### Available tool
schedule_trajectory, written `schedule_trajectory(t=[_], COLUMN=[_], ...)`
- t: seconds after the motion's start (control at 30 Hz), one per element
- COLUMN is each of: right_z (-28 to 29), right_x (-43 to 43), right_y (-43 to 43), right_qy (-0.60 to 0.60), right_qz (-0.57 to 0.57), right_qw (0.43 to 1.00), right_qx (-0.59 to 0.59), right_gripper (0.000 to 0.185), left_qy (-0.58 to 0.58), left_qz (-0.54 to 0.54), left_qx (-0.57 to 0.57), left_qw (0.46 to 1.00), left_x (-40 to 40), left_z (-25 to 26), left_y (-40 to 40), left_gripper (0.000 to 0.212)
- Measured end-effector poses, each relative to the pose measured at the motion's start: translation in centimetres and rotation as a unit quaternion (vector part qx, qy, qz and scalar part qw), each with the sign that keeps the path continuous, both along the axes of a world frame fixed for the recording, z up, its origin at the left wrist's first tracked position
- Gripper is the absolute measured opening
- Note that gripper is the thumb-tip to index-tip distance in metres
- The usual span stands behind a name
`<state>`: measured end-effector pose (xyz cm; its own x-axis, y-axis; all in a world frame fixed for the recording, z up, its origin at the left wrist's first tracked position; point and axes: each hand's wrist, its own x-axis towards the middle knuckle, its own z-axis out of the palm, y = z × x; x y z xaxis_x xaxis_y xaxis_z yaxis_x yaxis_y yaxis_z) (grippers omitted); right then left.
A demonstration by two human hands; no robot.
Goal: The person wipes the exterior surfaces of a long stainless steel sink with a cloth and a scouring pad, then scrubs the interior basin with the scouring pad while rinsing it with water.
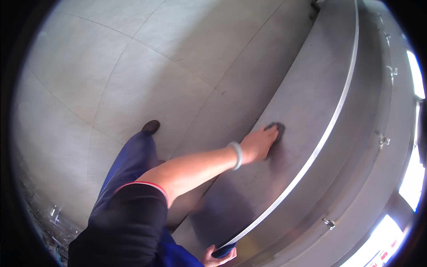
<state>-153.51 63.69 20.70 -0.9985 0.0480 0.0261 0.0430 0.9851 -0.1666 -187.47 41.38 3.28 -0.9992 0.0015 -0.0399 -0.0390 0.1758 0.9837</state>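
Observation:
My left hand (262, 142), with a pale band at the wrist, presses a dark grey scrubbing pad (281, 129) against a grey metal panel (310, 76). Hand and pad are slightly blurred. Down at the bottom edge, my right hand (218, 258) holds a dark blue pad (224, 251) at the near end of the panel's bright metal rim (315, 155). The thumb lies on one side and the fingers on the other; the picture's edge cuts off part of this hand. A dark reflection or shadow shows on the panel between the hands.
Beyond the rim runs a long metal trough (350, 133) with several taps, among them one tap (383, 139) and a nearer tap (328, 223). Bright windows (412, 180) line the far right. A tiled floor (133, 73) spreads left, with my dark shoe (151, 127) on it.

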Motion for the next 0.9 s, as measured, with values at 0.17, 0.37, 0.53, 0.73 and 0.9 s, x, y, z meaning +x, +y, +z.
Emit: schedule_trajectory(t=[0.17,0.37,0.53,0.73,0.9], right_z=[0.4,0.9,0.5,-1.1,-0.5], right_x=[-0.1,-0.6,-1.2,-0.1,-0.5], right_y=[-0.8,-2.0,-2.3,-1.8,-1.3], right_qy=[0.004,0.011,0.009,0.041,0.062], right_qz=[0.002,0.019,0.001,0.022,0.004], right_qw=[1.000,1.000,1.000,0.999,0.995], right_qx=[-0.008,0.010,-0.010,-0.010,-0.079], right_gripper=[0.072,0.073,0.076,0.067,0.049], left_qy=[0.115,0.007,0.043,-0.357,-0.376], left_qz=[-0.033,0.019,-0.065,-0.104,0.063], left_qx=[-0.080,0.024,0.045,0.269,0.427], left_qw=[0.990,1.000,0.996,0.889,0.820], left_x=[2.2,-0.3,9.1,14.5,22.4], left_z=[1.2,-0.1,-0.9,-6.7,-7.8], left_y=[0.7,0.4,4.1,0.8,-4.5], left_gripper=[0.048,0.052,0.062,0.052,0.053])
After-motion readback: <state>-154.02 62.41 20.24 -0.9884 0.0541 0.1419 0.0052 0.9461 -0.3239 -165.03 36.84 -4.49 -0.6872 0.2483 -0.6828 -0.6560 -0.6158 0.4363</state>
